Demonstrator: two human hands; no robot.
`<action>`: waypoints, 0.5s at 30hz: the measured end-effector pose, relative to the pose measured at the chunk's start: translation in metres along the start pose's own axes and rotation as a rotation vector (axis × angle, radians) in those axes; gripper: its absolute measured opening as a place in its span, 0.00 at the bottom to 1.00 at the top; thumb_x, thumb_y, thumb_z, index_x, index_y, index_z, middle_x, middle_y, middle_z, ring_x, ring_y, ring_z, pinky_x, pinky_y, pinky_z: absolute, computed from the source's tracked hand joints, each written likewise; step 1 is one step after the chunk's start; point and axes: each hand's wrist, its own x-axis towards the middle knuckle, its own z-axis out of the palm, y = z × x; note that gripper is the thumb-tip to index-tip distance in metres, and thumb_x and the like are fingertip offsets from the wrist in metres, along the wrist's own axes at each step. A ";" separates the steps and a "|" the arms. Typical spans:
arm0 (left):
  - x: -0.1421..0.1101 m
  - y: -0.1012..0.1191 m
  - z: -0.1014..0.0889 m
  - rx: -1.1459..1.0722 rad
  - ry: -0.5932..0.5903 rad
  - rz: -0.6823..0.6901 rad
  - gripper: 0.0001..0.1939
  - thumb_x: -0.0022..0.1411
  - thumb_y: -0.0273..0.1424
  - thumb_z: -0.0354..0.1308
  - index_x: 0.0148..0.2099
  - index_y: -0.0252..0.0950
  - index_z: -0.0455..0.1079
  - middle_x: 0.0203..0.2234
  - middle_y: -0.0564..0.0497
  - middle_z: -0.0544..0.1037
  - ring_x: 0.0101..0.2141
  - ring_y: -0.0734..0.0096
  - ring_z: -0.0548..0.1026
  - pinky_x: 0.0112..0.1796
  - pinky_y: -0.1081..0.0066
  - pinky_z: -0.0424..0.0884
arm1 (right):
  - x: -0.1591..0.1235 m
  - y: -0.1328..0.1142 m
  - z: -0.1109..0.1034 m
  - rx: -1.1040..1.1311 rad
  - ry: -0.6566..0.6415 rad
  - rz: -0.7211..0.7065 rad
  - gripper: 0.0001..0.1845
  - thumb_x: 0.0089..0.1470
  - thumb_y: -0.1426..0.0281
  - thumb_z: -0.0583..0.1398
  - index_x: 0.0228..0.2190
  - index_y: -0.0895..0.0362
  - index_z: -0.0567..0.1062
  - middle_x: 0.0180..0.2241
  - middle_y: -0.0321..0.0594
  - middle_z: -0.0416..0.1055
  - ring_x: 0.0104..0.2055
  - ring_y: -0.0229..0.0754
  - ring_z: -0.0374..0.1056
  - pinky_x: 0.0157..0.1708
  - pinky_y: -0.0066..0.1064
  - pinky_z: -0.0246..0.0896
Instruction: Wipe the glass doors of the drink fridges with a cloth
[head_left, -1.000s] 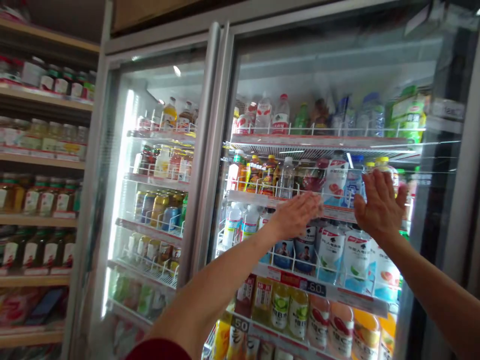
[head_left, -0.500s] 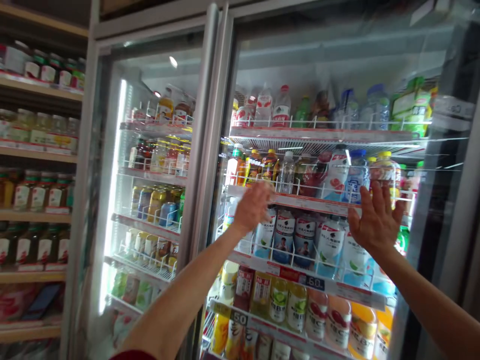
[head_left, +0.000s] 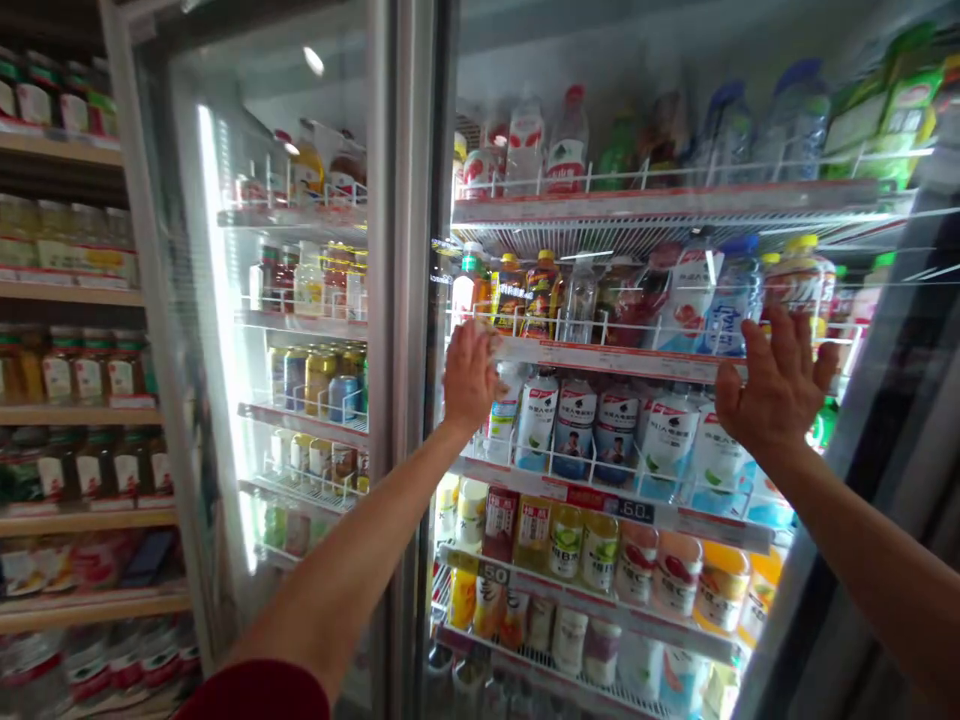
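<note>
My left hand (head_left: pixel 471 378) is raised with its fingers extended, in front of the left side of the right cooler door (head_left: pixel 525 50). Behind it stand dark bottles with yellow caps (head_left: pixel 540 293) and a white-and-blue bottle (head_left: pixel 538 420). My right hand (head_left: pixel 776 385) is spread wide near the door's right side, before a blue-capped bottle (head_left: pixel 739 290) and a large yellow-capped bottle (head_left: pixel 802 275). Neither hand holds anything. Whether the palms touch the glass, I cannot tell. Streaks of reflected light cross the door.
A metal door frame (head_left: pixel 409 250) divides this door from the left cooler door, where cans (head_left: pixel 321 378) and bottles fill lit shelves. Wooden shelves (head_left: pixel 82 415) with jars and bottles stand at far left. A dark phone-like slab (head_left: pixel 148 557) lies on a lower one.
My left hand has moved left across the front of the door. My right hand is slightly farther right, still spread. The view has shifted closer and lower.
</note>
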 end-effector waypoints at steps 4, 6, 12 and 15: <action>-0.027 0.022 0.014 -0.043 -0.200 0.599 0.23 0.63 0.31 0.42 0.60 0.41 0.53 0.58 0.53 0.61 0.61 0.73 0.49 0.60 0.66 0.54 | -0.018 -0.004 0.002 -0.015 -0.029 -0.022 0.31 0.57 0.60 0.43 0.59 0.58 0.53 0.63 0.48 0.42 0.66 0.49 0.34 0.60 0.49 0.28; -0.030 0.017 0.013 -0.024 -0.190 0.694 0.24 0.64 0.32 0.42 0.62 0.40 0.50 0.59 0.52 0.59 0.62 0.70 0.47 0.60 0.64 0.52 | -0.029 -0.006 0.002 -0.019 -0.056 -0.020 0.32 0.57 0.60 0.44 0.60 0.57 0.49 0.64 0.48 0.39 0.66 0.50 0.32 0.60 0.51 0.28; -0.031 0.001 0.013 -0.002 0.119 0.191 0.28 0.63 0.29 0.41 0.65 0.37 0.40 0.64 0.47 0.42 0.63 0.61 0.39 0.61 0.54 0.47 | -0.041 -0.004 0.003 -0.051 -0.058 -0.041 0.32 0.56 0.61 0.46 0.61 0.56 0.48 0.64 0.47 0.39 0.66 0.50 0.34 0.60 0.50 0.29; -0.050 0.015 0.016 -0.039 -0.099 0.660 0.28 0.62 0.30 0.43 0.64 0.42 0.44 0.63 0.52 0.49 0.62 0.67 0.43 0.60 0.61 0.51 | -0.039 -0.003 0.003 -0.057 -0.043 -0.046 0.31 0.56 0.60 0.45 0.60 0.56 0.50 0.64 0.47 0.41 0.66 0.49 0.34 0.60 0.49 0.30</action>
